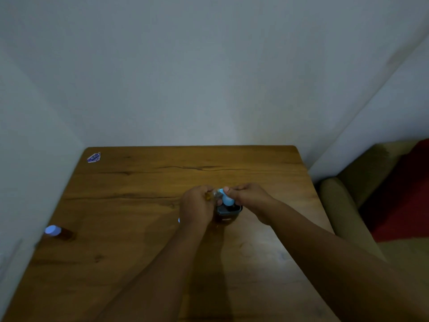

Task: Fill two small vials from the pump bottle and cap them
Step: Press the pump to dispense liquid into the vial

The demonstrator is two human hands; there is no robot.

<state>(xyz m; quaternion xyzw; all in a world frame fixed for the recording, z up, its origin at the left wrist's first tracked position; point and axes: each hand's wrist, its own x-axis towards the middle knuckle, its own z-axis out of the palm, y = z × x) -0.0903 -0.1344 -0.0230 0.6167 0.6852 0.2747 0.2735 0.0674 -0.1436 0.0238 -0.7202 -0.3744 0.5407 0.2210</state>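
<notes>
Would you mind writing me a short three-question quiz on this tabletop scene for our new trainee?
1. True or false: the capped vial lying near the table's left edge is held by a hand.
2. Multiple choice: where is the pump bottle? A) at the far left corner B) below and between the two hands C) on the sofa
3. Short answer: what colour is the pump head that the right hand touches, while the left hand holds a small vial against it?

Key: 1 false, it lies alone, apart from both hands. 2 B. 3 light blue.
</notes>
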